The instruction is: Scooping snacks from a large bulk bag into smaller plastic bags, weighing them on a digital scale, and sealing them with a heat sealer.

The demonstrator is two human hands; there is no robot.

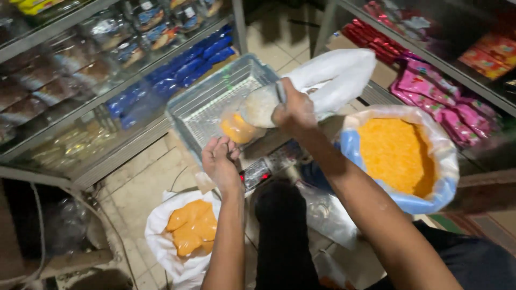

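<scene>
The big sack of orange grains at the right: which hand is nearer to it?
Right. The right hand, holding a scoop, is just left of the sack of orange grains; the left hand is farther left, holding a small bag.

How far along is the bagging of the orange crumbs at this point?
Done: sealed orange packets lie in the white sack on the floor. In hand: the right hand tips a clear scoop into a small plastic bag, which the left hand holds open over the scale. Left: the big sack of orange crumbs looks nearly full, so a lot likely remains.
</scene>
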